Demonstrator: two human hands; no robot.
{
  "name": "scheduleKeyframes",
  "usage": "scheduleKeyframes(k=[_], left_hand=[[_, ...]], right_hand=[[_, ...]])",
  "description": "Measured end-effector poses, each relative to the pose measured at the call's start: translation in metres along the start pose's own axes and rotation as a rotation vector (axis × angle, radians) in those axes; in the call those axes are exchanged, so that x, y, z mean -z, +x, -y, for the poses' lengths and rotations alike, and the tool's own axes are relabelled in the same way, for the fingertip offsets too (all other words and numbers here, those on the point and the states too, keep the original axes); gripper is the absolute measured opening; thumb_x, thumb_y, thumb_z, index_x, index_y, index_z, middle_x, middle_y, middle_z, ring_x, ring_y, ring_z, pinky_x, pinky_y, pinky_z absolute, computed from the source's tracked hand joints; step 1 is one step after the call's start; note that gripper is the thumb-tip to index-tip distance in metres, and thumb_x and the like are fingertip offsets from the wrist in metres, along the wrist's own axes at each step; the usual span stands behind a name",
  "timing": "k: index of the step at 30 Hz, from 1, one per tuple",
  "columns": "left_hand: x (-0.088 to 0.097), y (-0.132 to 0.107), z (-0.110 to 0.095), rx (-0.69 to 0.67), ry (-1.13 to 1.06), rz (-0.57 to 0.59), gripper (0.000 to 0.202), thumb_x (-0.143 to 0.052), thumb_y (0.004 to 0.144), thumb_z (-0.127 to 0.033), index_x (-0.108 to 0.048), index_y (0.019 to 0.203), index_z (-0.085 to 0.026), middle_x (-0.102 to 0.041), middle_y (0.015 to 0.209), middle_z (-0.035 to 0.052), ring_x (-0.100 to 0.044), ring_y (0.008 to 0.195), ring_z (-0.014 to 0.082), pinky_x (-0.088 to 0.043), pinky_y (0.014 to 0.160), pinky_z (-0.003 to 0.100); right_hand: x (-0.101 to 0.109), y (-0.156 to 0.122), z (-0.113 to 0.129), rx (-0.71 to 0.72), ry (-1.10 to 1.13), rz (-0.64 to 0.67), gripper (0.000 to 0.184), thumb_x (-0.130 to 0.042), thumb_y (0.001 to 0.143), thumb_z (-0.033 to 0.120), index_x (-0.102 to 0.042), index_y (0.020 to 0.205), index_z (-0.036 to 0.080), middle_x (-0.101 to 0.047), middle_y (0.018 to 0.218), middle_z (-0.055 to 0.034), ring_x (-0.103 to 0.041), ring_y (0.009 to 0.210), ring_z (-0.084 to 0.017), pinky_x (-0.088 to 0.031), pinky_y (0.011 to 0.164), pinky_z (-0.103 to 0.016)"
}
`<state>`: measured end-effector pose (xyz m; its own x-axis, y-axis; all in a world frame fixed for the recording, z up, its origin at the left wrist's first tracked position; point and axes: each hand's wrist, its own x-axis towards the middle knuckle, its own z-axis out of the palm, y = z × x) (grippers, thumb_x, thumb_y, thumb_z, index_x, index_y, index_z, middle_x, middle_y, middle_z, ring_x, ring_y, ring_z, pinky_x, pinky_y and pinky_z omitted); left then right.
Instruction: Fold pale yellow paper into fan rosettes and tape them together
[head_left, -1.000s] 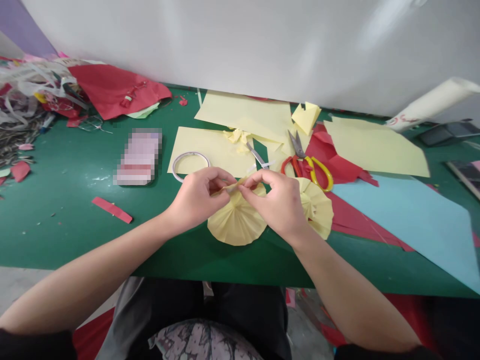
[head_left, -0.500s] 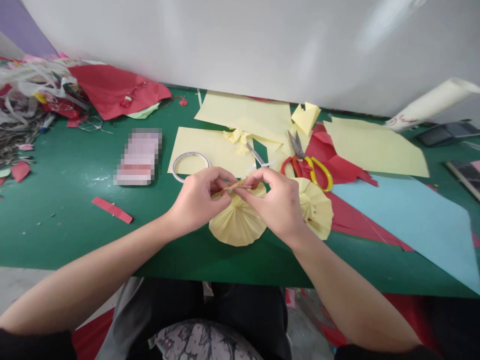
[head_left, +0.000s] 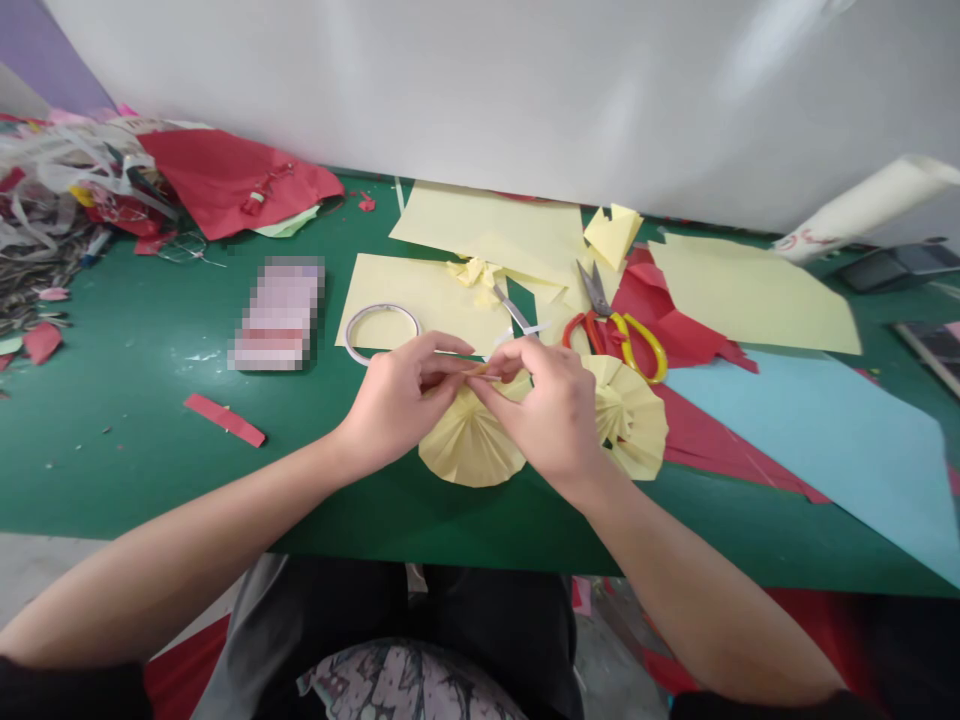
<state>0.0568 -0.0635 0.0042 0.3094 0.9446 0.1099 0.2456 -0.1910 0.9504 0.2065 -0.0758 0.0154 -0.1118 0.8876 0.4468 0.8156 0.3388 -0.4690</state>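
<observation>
A pleated yellow paper rosette (head_left: 472, 445) spreads out like a fan beneath my fingers. My left hand (head_left: 409, 395) pinches its upper edge between thumb and fingers. Against it, my right hand (head_left: 544, 405) is closed on the same edge, thumb and forefinger meeting the left fingertips. A thin pale strip shows between the fingertips; what it is, I cannot make out. Partly behind my right hand lies a second pleated yellow rosette (head_left: 634, 420). A roll of tape (head_left: 382, 306) lies flat just beyond my left hand.
Scissors with red and yellow handles (head_left: 637, 345) lie past my right hand, near a metal blade (head_left: 514, 308). Yellow sheets (head_left: 487, 215), red paper (head_left: 660, 310) and a blue sheet (head_left: 817, 420) cover the table's back and right. A pixelated phone-shaped object (head_left: 277, 315) and a red strip (head_left: 225, 419) lie left.
My fingertips have shifted slightly along the rosette's upper edge, drawing closer together. The rosette has tilted a little, with its lower rim slightly higher. Everything else stays in place.
</observation>
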Motion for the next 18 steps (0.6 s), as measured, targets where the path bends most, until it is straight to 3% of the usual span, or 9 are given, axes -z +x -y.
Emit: scheduleKeyframes(k=[5, 9, 14, 18], left_hand=[[0.0, -0.001, 0.0, -0.079, 0.098, -0.011, 0.017, -0.049, 0.076, -0.012, -0.052, 0.091, -0.017, -0.07, 0.085, 0.0043, -0.066, 0.077, 0.0133, -0.051, 0.064, 0.022], [0.001, -0.001, 0.0, -0.16, 0.178, -0.021, 0.018, -0.048, 0.075, -0.009, -0.052, 0.09, -0.018, -0.069, 0.085, 0.0022, -0.066, 0.079, 0.0127, -0.051, 0.066, 0.021], [0.001, -0.001, -0.002, -0.284, 0.314, -0.06, 0.019, -0.047, 0.075, -0.006, -0.054, 0.088, -0.018, -0.069, 0.083, 0.0001, -0.066, 0.074, 0.0101, -0.049, 0.062, 0.018], [0.002, -0.001, -0.002, -0.325, 0.374, -0.095, 0.018, -0.047, 0.076, -0.006, -0.054, 0.087, -0.019, -0.069, 0.081, -0.0006, -0.065, 0.072, 0.0093, -0.048, 0.059, 0.017]], right_hand=[[0.001, 0.003, -0.003, -0.078, 0.071, 0.089, 0.023, -0.064, 0.07, 0.036, -0.057, 0.082, 0.017, -0.066, 0.067, -0.0025, -0.062, 0.064, -0.016, -0.044, 0.068, -0.033], [0.005, 0.008, -0.006, -0.028, 0.092, 0.152, 0.033, -0.062, 0.072, 0.038, -0.06, 0.096, 0.017, -0.063, 0.062, -0.0007, -0.057, 0.056, -0.013, -0.044, 0.066, -0.032], [0.007, 0.011, -0.01, 0.035, 0.02, 0.14, 0.027, -0.061, 0.071, 0.044, -0.066, 0.069, 0.017, -0.056, 0.071, -0.0044, -0.056, 0.068, -0.016, -0.043, 0.064, -0.032], [0.009, 0.012, -0.013, 0.048, 0.013, 0.113, 0.026, -0.06, 0.072, 0.043, -0.065, 0.065, 0.018, -0.053, 0.078, -0.0056, -0.056, 0.08, -0.018, -0.045, 0.068, -0.035]])
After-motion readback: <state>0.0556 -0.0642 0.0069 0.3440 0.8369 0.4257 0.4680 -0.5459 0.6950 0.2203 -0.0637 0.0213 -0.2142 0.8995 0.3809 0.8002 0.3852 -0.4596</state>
